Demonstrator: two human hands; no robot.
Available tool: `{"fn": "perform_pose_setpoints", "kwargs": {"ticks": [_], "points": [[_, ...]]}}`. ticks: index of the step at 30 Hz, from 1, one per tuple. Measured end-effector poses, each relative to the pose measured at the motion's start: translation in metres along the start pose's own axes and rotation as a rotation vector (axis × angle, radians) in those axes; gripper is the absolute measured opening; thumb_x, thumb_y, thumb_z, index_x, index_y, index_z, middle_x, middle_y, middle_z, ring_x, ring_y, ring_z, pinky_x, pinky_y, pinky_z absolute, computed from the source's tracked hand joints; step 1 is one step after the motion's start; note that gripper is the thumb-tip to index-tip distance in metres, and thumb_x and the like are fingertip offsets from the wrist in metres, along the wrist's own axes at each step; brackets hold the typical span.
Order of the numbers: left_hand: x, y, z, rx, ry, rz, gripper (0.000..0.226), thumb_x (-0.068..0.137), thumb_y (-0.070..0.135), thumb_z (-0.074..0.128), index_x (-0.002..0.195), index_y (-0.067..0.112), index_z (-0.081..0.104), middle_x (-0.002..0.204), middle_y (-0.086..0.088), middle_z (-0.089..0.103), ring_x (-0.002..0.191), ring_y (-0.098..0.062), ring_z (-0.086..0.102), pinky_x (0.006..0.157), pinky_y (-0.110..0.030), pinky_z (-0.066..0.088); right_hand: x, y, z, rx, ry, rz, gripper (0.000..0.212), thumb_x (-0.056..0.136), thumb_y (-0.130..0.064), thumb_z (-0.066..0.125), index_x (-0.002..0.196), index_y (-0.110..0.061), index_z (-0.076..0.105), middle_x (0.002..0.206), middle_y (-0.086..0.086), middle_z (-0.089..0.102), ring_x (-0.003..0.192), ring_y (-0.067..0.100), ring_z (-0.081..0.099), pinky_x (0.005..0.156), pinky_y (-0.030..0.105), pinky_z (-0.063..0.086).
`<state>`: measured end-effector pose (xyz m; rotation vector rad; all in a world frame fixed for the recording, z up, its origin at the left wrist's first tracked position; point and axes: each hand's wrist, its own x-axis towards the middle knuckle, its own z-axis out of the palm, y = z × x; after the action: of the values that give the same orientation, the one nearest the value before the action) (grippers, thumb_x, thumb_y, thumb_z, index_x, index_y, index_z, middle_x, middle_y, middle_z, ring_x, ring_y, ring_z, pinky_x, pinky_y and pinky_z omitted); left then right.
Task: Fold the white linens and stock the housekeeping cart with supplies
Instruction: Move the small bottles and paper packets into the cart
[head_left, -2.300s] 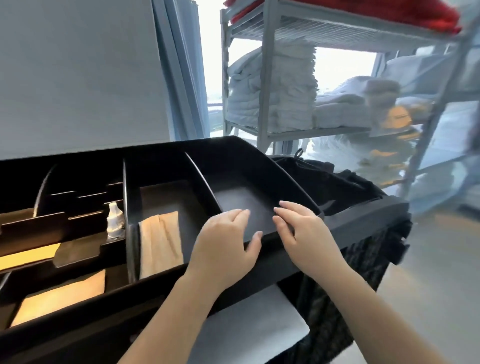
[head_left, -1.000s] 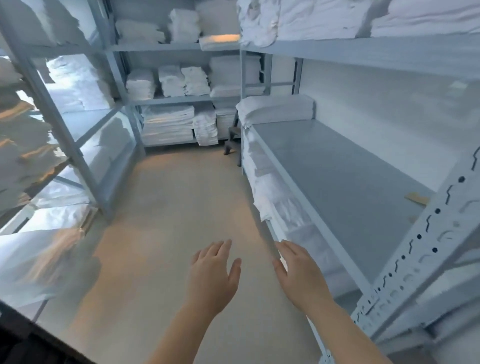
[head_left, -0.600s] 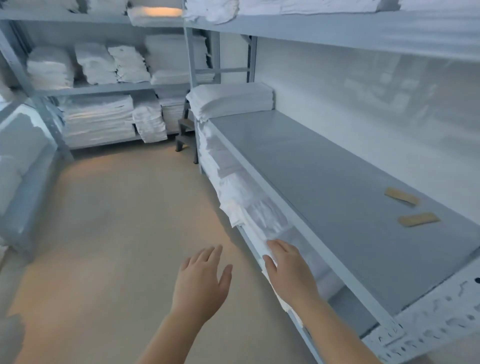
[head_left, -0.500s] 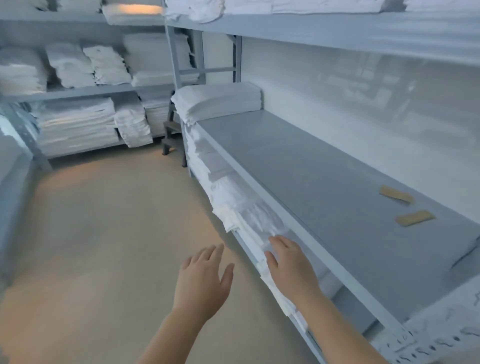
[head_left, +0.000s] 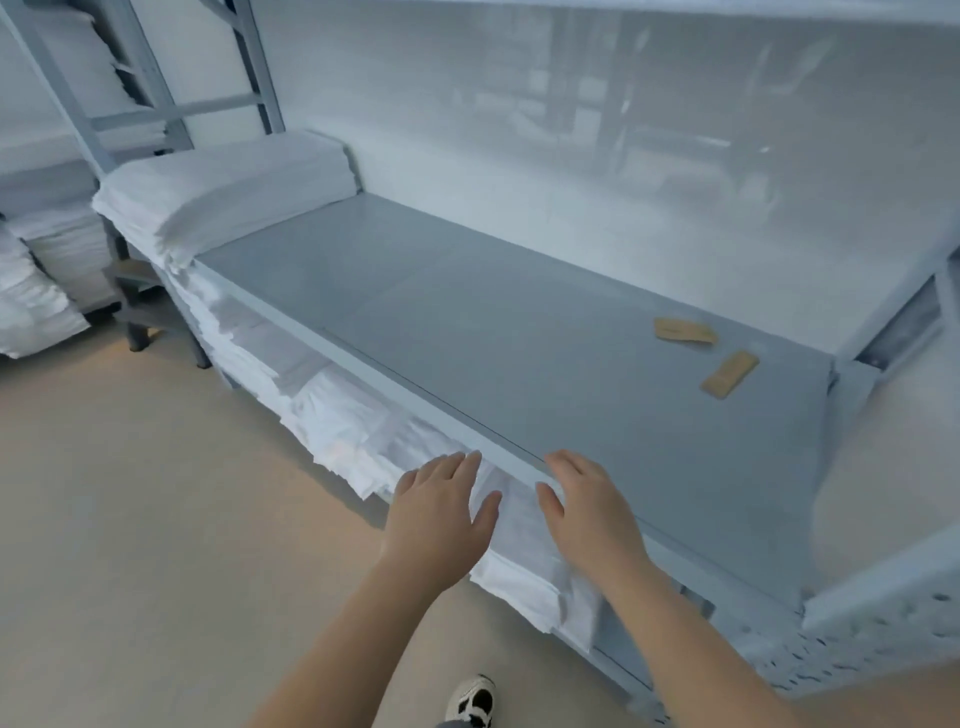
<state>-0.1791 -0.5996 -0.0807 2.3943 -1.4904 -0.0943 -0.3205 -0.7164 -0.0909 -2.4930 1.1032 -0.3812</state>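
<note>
**At the linen rack, hands out, nothing picked up yet**

We stand facing a grey metal shelf (head_left: 519, 332). Both hands are stretched forward over its front edge. Left hand (head_left: 436, 514): fingers straight and spread, palm down, empty, in front of the white linens (head_left: 363, 436) stacked on the tier below. Right hand (head_left: 592, 514): also wide and flat, empty, its fingertips (head_left: 563, 460) at the shelf lip. Whether they touch the lip we cannot tell.

Where the task's things are: the lower stack of linens runs under the shelf from the far left toward us, its loose edges sticking out past the shelf front, right under our hands. A neat folded pile (head_left: 228, 187) sits on the far end of the shelf top. More stacks (head_left: 36, 291) stand against the left wall. Two small tan packets (head_left: 683, 331) lie well apart from the hands, near the right end of the shelf. The housekeeping cart is not in view.

Step in hand, as we judge it: fetching linen from the rack, at the reach, before any grasp.

The next move likely calls for:
- lowering both hands under the shelf lip to the stack edge;
- separating one piece from the layers, since the edges lie ragged and overlapped;
- drawing it out level so the neighbours do not slide off onto the floor (head_left: 130, 493).

The bare shelf top looks a fair surface for folding.

A shoe (head_left: 472, 701) shows at the bottom edge, close to the rack.
</note>
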Motion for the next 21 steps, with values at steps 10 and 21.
{"fn": "perform_pose_setpoints", "kwargs": {"ticks": [10, 21], "points": [[0.177, 0.025, 0.026, 0.006, -0.077, 0.318, 0.057, 0.097, 0.050, 0.034, 0.145, 0.020, 0.035, 0.146, 0.005, 0.043, 0.136, -0.013, 0.033, 0.110, -0.031, 0.021, 0.111, 0.065, -0.007, -0.008, 0.166, 0.339, 0.042, 0.098, -0.027, 0.045, 0.136, -0.011, 0.047, 0.140, 0.005, 0.049, 0.132, 0.021, 0.038, 0.102, 0.029, 0.035], [0.247, 0.052, 0.073, -0.052, -0.168, 0.497, 0.058, 0.096, 0.051, 0.035, 0.145, 0.019, 0.035, 0.145, 0.003, 0.044, 0.136, -0.015, 0.034, 0.110, -0.034, 0.023, 0.149, 0.107, 0.001, 0.009, 0.251, 0.538, 0.045, 0.099, -0.028, 0.044, 0.139, -0.009, 0.045, 0.141, 0.007, 0.048, 0.133, 0.022, 0.037, 0.105, 0.032, 0.034]]}}
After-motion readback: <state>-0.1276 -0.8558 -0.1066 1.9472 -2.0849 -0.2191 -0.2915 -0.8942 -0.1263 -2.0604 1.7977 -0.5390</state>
